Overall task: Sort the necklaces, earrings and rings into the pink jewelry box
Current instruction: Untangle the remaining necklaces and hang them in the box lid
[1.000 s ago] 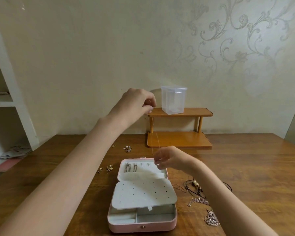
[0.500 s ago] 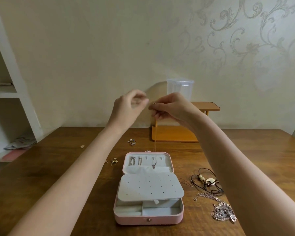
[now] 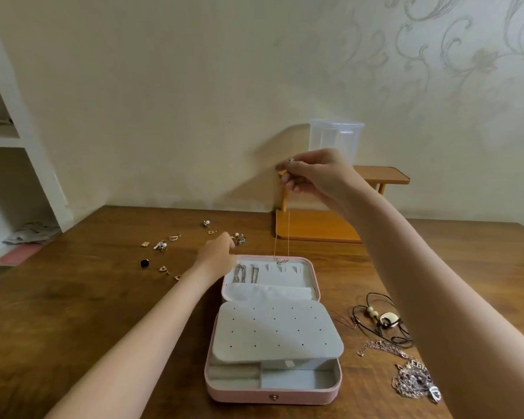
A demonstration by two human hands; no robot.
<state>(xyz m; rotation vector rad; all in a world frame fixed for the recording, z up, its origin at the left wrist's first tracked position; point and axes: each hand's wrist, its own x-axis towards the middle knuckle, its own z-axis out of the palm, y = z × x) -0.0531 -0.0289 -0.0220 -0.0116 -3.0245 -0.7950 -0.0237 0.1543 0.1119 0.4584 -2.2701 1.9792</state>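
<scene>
Above the far half of the pink jewelry box (image 3: 273, 391), a thin necklace (image 3: 288, 234) is pinched at its top between the thumb and fingers of the right hand (image 3: 312, 173), so that both strands fall straight and untangled and the small pendant (image 3: 281, 260) is brought down to the rear rim of the opened lid. That height seems chosen so the chain can be hung on one of the free hooks (image 3: 282, 269) in the lid, beside the two chains (image 3: 246, 273) already hung at its left end. The left hand (image 3: 221, 255) is laid low at the lid's far left corner, fingers extended and closed on nothing that can be seen; whether the rim is actually touched cannot be told, but steadying the box is the likely purpose. The perforated earring panel (image 3: 277, 331) is folded forward over the base, which leaves the lid hooks reachable and the front compartments (image 3: 297, 379) partly exposed. Earrings and rings (image 3: 164, 244) are scattered on the wooden table (image 3: 73, 297) left of the box, unsorted. Other necklaces (image 3: 412, 376) and a black cord pendant (image 3: 384, 322) are heaped to the right of the box, well apart from the small pieces, presumably to keep chains from snagging them.
</scene>
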